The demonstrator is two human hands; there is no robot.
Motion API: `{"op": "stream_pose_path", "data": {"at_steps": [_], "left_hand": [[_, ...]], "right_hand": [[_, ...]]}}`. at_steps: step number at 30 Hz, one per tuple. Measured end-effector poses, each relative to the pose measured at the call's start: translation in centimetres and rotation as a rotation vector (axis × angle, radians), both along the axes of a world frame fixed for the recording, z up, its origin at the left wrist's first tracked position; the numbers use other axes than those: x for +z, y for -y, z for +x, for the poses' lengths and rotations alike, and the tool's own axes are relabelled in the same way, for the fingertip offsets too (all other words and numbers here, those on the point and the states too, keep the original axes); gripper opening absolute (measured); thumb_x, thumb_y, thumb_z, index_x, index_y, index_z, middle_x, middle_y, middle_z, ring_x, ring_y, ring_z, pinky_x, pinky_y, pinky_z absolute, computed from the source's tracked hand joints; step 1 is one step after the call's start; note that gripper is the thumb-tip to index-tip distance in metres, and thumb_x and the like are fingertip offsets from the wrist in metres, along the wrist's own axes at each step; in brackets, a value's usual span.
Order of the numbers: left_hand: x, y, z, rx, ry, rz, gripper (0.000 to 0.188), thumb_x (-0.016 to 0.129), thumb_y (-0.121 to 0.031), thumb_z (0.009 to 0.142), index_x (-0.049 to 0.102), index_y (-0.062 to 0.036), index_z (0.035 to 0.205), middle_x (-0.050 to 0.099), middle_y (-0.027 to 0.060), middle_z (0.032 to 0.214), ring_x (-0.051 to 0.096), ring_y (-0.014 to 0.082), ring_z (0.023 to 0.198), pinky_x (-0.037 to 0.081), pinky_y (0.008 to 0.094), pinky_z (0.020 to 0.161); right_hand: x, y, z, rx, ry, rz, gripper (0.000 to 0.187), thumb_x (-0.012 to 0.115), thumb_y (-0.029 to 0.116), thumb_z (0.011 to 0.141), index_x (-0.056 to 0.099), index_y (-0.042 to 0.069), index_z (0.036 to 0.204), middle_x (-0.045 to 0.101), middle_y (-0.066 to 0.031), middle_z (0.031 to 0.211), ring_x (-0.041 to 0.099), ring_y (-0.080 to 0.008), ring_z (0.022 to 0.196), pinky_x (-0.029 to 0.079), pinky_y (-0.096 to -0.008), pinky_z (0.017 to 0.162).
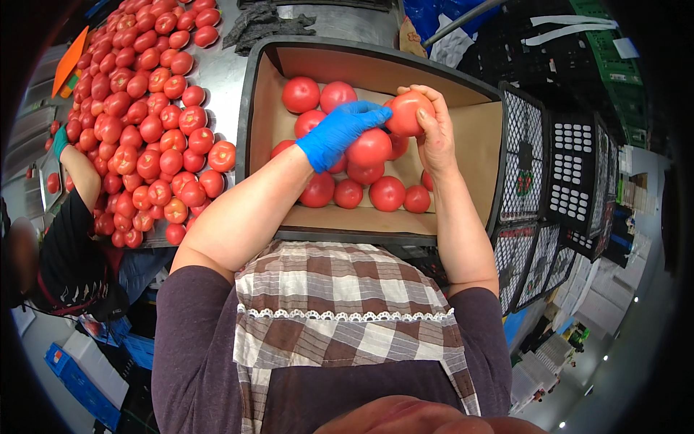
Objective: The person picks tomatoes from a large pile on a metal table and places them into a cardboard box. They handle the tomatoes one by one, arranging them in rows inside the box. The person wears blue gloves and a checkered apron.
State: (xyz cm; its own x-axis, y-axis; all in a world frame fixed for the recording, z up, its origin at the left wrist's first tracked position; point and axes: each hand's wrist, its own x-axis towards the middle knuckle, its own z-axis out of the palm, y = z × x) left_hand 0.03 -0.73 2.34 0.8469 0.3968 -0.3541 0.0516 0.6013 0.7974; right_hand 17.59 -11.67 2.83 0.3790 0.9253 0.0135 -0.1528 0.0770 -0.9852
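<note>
Over the far half of the box (376, 54), a little right of its middle: one large red tomato (407, 113) in the bare right hand (431, 123), thumb on the near side, fingers curled around the far side, grip closed. Left hand (338, 135), in a blue glove, reaches in from the left, fingertips meeting the same tomato; another big tomato (369, 147) sits just beside the palm, and whether the glove bears any of its weight I cannot tell. More tomatoes (348, 194) lie on the brown lining (473, 159), from the far left corner across to the near edge. Left of the box, a broad heap of tomatoes (148, 130) on the metal table (225, 81); at the heap's outer side, a co-worker's green-gloved hand (61, 142). Black crates (522, 159) stand just beyond the box's right edge. Handling notes, my judgement: ripe skin likely marks easily, so spread the hold over finger pads, keep the thumb light, no nails. Let the gloved fingers steady rather than squeeze. Best to keep the fruit clear of those beneath while turning it, and to lower it by hand, since a drop could bruise two at once.
</note>
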Motion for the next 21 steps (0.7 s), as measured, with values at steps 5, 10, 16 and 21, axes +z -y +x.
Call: {"op": "stream_pose_path", "data": {"at_steps": [5, 10, 16, 21], "left_hand": [[-0.1, 0.1, -0.1, -0.057, 0.014, -0.019, 0.038, 0.061, -0.036, 0.101, 0.065, -0.0055, 0.124, 0.070, 0.0087, 0.114, 0.065, 0.0166, 0.106, 0.051, 0.0319, 0.097], [0.2, 0.1, -0.1, -0.063, 0.022, -0.059, 0.040, 0.061, -0.038, 0.101, 0.065, -0.0061, 0.125, 0.070, 0.0097, 0.116, 0.065, 0.0176, 0.106, 0.052, 0.0328, 0.096], [1.1, 0.5, 0.0, -0.055, 0.073, -0.076, 0.050, 0.063, -0.035, 0.100, 0.055, -0.0058, 0.140, 0.065, 0.0090, 0.127, 0.062, 0.0163, 0.113, 0.050, 0.0324, 0.099], [1.4, 1.0, 0.5, 0.089, 0.138, 0.074, 0.062, 0.070, -0.027, 0.096, 0.046, -0.0068, 0.150, 0.060, 0.0076, 0.134, 0.059, 0.0142, 0.117, 0.047, 0.0310, 0.103]], "right_hand": [[0.2, -0.2, 0.0, -0.027, 0.004, -0.012, 0.044, 0.047, 0.035, 0.104, 0.051, 0.004, 0.135, 0.059, -0.0179, 0.135, 0.061, -0.0264, 0.120, 0.046, -0.0401, 0.107], [0.6, -0.3, -0.1, -0.052, 0.011, -0.025, 0.046, 0.038, 0.036, 0.109, 0.050, 0.003, 0.138, 0.058, -0.0188, 0.138, 0.060, -0.0269, 0.121, 0.046, -0.0406, 0.109], [1.1, -0.3, -0.3, -0.015, -0.038, 0.019, 0.052, 0.036, 0.036, 0.109, 0.041, 0.003, 0.148, 0.052, -0.0193, 0.146, 0.058, -0.0263, 0.126, 0.043, -0.0407, 0.112], [1.1, -0.1, -0.1, 0.009, -0.020, -0.063, 0.059, 0.042, 0.046, 0.107, 0.038, 0.008, 0.152, 0.052, -0.0134, 0.145, 0.057, -0.0234, 0.127, 0.047, -0.0380, 0.107]]}}
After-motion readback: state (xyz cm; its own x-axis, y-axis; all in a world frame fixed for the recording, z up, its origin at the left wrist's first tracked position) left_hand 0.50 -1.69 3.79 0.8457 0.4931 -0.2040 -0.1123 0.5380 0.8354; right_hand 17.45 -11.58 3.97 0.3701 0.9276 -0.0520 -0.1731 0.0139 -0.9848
